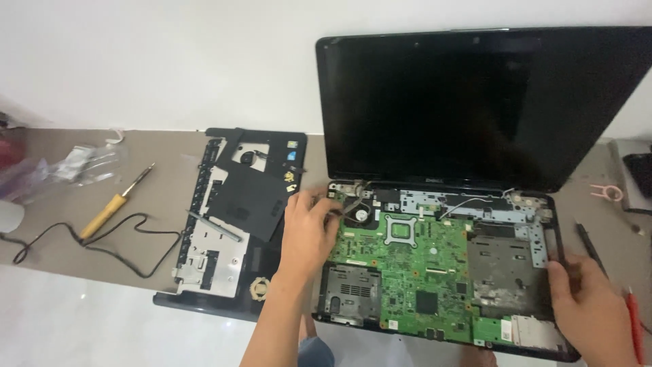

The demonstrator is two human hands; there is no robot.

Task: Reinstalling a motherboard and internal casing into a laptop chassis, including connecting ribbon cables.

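Observation:
An opened laptop base [558, 224] with its dark screen [475, 102] upright stands on the table, its green circuit board [414, 261] exposed. My left hand [309, 231] rests at the board's upper left corner, fingertips pinching something small near the left hinge; I cannot make out what. At the base's right edge, my right hand [591, 299] presses its fingers against the black frame, holding nothing loose.
The removed keyboard and palm-rest cover [231, 211] lies left of the laptop with a fan and loose parts on it. A yellow-handled soldering iron [112, 204] and black cord lie further left, beside plastic bags. A black tool [587, 241] and red tool [635, 326] lie right.

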